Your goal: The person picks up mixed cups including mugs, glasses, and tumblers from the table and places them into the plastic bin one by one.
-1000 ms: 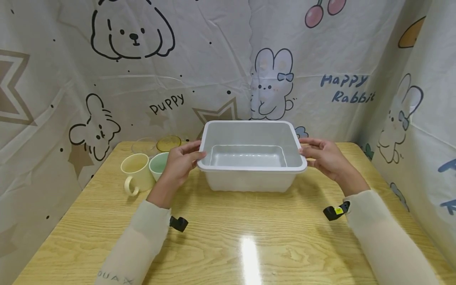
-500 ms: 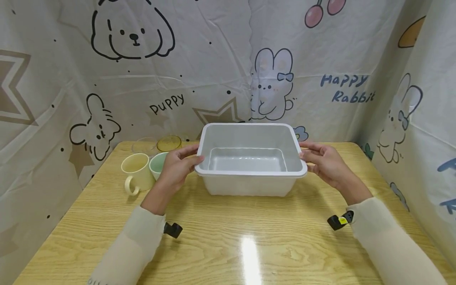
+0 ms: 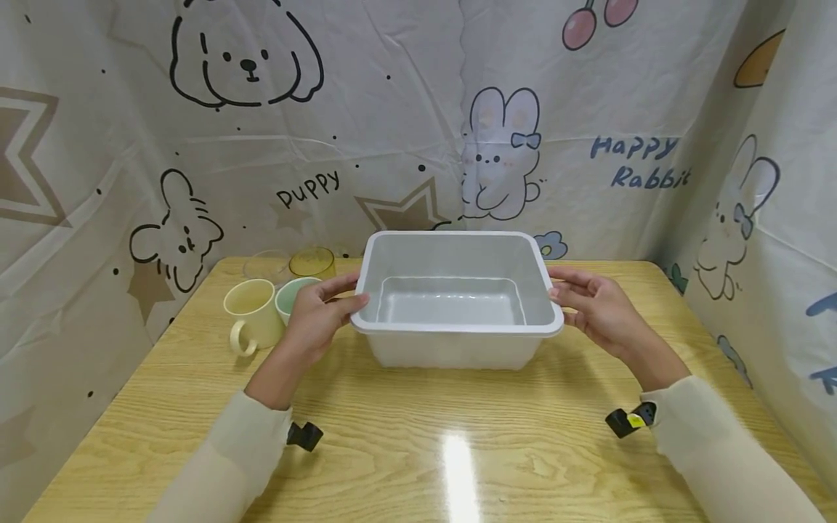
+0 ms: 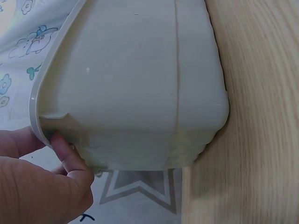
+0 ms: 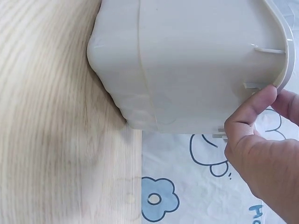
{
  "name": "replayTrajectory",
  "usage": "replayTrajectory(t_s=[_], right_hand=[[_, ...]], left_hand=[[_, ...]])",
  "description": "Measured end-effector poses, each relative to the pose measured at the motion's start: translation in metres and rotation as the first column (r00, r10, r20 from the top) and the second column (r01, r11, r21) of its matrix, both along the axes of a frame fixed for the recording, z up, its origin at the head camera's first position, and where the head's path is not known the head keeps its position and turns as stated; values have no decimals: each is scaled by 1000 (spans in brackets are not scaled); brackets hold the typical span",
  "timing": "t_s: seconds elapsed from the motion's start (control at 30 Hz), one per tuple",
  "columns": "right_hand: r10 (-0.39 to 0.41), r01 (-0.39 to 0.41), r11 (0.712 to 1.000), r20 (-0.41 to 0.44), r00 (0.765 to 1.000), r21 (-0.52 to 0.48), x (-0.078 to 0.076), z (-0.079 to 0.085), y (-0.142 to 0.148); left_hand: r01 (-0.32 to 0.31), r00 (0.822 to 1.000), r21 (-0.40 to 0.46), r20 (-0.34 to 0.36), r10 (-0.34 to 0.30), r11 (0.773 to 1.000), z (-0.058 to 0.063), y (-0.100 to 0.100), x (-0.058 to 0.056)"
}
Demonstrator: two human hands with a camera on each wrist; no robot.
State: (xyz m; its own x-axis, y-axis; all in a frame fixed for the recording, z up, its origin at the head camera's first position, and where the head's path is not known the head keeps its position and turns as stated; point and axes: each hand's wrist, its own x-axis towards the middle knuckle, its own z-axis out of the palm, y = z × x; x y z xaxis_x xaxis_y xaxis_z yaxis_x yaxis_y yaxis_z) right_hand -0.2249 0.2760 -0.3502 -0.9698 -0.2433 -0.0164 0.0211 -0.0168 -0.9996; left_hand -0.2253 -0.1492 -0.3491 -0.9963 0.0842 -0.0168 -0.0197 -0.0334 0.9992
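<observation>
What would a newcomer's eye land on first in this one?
Probably the big white tub at mid-picture in the head view, its rim pinched by the left hand and right hand at opposite ends. Next, likely the cartoon-printed backdrop behind the table, then the yellow mug at left.

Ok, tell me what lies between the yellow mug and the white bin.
Between the yellow mug and white bin, the head view shows the partly hidden green cup and the left hand gripping the bin's rim.
</observation>
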Motion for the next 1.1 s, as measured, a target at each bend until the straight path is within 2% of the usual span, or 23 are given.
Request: replayTrajectory(t_s=[0.27, 0.5, 0.83, 1.1], right_hand=[[-11, 11, 1000, 1, 1000, 3, 9, 0, -7], [-20, 20, 999, -6, 1000, 39, 12, 1, -9], [-3, 4, 997, -11, 1000, 81, 23, 3, -9], [22, -21, 998, -14, 1000, 62, 33, 3, -8]], left_hand=[[-11, 1000, -26, 9, 11, 1000, 0, -7, 10], [-1, 1000, -8, 20, 1, 1000, 0, -12, 16], [-1, 999, -15, 35, 2, 1000, -2, -15, 26], [12, 999, -26, 40, -11, 1000, 1, -17, 34]])
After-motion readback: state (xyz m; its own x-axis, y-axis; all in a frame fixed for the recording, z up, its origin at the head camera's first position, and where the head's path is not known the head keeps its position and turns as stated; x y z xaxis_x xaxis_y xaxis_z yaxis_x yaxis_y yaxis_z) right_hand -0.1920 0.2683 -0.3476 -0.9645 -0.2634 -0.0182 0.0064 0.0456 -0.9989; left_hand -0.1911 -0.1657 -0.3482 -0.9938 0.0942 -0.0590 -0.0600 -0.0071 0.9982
